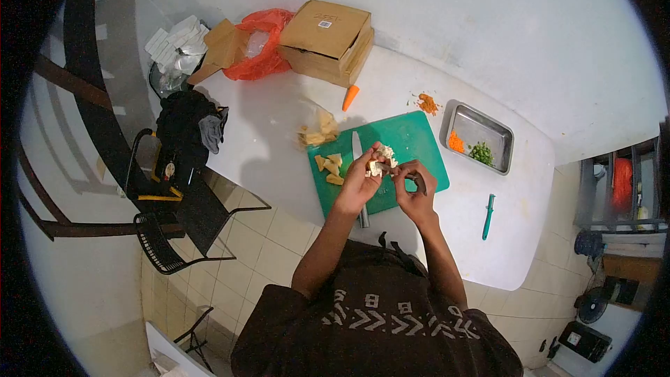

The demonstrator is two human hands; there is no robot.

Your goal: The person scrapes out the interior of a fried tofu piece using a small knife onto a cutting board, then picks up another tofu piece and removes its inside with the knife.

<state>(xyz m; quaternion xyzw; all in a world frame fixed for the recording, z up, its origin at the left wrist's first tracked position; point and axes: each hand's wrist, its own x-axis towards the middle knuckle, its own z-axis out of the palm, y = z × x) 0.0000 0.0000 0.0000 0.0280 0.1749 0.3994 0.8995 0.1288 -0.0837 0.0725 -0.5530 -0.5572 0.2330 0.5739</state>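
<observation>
Over the green cutting board (419, 141), my left hand (361, 183) is closed on a whitish, knobbly piece that looks like cauliflower (386, 153). My right hand (417, 192) has its fingers bent in against the near side of that piece; whether they hold a separate bit is hidden. A knife (356, 145) lies on the board beneath my left hand, its handle end (363, 218) pointing toward me. Pale yellow chunks (331, 168) sit on the board's left part. Behind them is a clear plastic bag (319, 129) with more yellow pieces.
A metal tray (508, 141) holds chopped orange bits (456, 142) and chopped greens (480, 153). Orange shavings (427, 103), a carrot piece (350, 98) and a green peeler (488, 217) lie on the white table (481, 258). Cardboard boxes (325, 31) and a red bag (262, 63) stand behind.
</observation>
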